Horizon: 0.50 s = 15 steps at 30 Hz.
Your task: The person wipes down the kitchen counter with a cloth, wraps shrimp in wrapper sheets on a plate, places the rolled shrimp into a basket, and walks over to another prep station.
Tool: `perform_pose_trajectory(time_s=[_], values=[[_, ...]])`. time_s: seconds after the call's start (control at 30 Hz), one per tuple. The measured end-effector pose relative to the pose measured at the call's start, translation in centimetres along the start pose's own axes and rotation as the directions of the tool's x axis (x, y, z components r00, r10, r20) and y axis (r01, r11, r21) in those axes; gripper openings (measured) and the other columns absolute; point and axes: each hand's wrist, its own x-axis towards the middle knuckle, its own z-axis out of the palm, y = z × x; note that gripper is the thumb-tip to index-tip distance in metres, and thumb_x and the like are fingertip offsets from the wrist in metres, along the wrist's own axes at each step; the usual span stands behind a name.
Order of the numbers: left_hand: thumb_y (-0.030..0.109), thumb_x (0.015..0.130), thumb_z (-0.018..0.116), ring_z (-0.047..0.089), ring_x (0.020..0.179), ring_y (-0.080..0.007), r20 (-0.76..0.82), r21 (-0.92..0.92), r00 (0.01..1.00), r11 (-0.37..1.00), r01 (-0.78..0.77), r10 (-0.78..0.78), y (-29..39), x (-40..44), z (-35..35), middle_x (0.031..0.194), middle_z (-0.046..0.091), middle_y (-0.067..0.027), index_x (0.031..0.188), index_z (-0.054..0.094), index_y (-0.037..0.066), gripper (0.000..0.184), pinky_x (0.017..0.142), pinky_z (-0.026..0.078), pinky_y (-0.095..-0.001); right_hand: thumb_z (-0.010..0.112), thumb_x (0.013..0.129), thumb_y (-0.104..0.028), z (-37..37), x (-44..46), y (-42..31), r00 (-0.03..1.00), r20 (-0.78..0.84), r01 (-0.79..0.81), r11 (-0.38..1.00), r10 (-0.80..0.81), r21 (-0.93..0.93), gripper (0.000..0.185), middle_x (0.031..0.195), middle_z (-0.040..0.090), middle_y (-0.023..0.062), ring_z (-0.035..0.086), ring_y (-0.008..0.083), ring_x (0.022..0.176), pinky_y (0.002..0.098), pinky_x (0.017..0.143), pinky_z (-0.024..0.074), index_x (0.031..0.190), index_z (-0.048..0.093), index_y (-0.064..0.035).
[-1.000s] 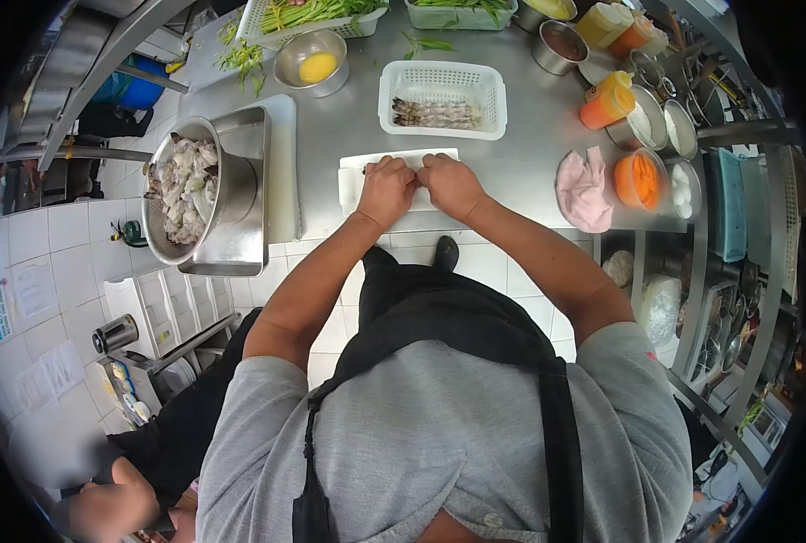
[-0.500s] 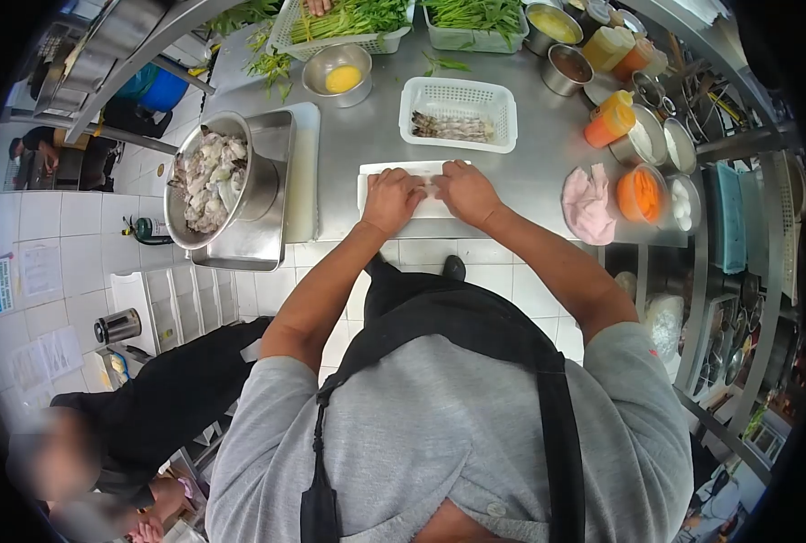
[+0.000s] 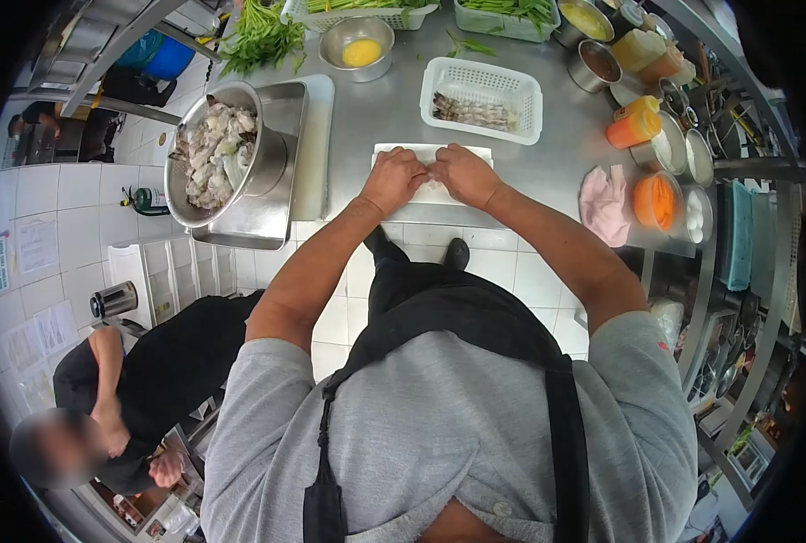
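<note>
White board (image 3: 484, 155) on the steel bench (image 3: 367, 109): in the head view, my left hand (image 3: 394, 179) and right hand (image 3: 463, 175) meet above it, fingers curled narrow. A pale piece (image 3: 434, 186) lies between them, largely hidden; I cannot tell whether either grips it. Keep fingertip pressure light and even.

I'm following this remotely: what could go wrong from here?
Possible risks:
1. The left hand and right hand work close together and hide most of what lies between them, so a slipping grip might go unnoticed.
2. The white board lies near the front edge of the steel table; pushing it could slide it towards that edge.
3. The heaped prawns in the steel bowl might spill if bumped.
</note>
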Motion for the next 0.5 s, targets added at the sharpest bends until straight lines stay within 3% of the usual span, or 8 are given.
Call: perform_pose_trajectory(time_s=[0.07,0.13,0.27,0.33,0.5], values=[[0.018,0.090,0.083,0.068,0.106,-0.0280,-0.049,-0.060,0.997,0.996,0.059,-0.062,0.3,-0.5,-0.9,0.099,0.074,-0.0045,0.099,0.083,0.013,0.011,0.095,0.051,-0.0468,0.072,0.089,-0.012,0.0,0.0,0.1,1.000,-0.005,0.011,1.000,-0.011,0.001,0.009,0.101,0.068,0.0100,0.065,0.0312,0.105,0.0443,0.097,0.0547,0.094,0.079,-0.0084],[0.019,0.091,0.083,0.068,0.108,-0.0274,-0.055,-0.051,0.994,0.994,0.095,-0.098,-0.5,-1.0,-1.2,0.100,0.074,-0.0042,0.101,0.083,0.013,0.012,0.095,0.050,-0.0466,0.076,0.088,-0.014,-0.3,-0.2,-1.0,0.986,-0.146,-0.073,0.996,0.079,0.051,0.011,0.102,0.068,0.0107,0.065,0.0321,0.108,0.0461,0.098,0.0543,0.096,0.078,-0.0071],[0.017,0.090,0.083,0.068,0.109,-0.0267,-0.051,-0.051,0.992,0.992,0.112,-0.115,-1.4,-1.8,-1.0,0.100,0.075,-0.0025,0.102,0.083,0.014,0.012,0.094,0.048,-0.0454,0.078,0.088,-0.017,0.5,1.2,-2.7,0.977,-0.149,-0.128,0.980,0.151,0.152,0.014,0.102,0.068,0.0107,0.065,0.0331,0.110,0.0481,0.097,0.0540,0.096,0.078,-0.0064],[0.015,0.089,0.082,0.068,0.108,-0.0266,-0.073,-0.053,0.992,0.994,0.100,-0.103,-1.6,-2.0,-0.7,0.099,0.075,-0.0017,0.100,0.083,0.014,0.011,0.093,0.048,-0.0451,0.078,0.088,-0.018,1.0,1.9,-2.8,0.984,-0.063,-0.160,0.982,0.167,0.103,0.012,0.102,0.068,0.0107,0.066,0.0329,0.108,0.0479,0.094,0.0538,0.094,0.078,-0.0071],[0.011,0.087,0.080,0.069,0.107,-0.0260,-0.075,-0.035,0.992,0.995,0.096,-0.099,-1.6,-2.0,-0.5,0.098,0.075,-0.0003,0.095,0.083,0.014,0.009,0.093,0.048,-0.0456,0.076,0.089,-0.016,1.4,2.4,-3.8,0.985,-0.056,-0.160,0.987,0.161,0.010,0.009,0.100,0.068,0.0100,0.066,0.0324,0.106,0.0476,0.092,0.0530,0.087,0.079,-0.0082]])
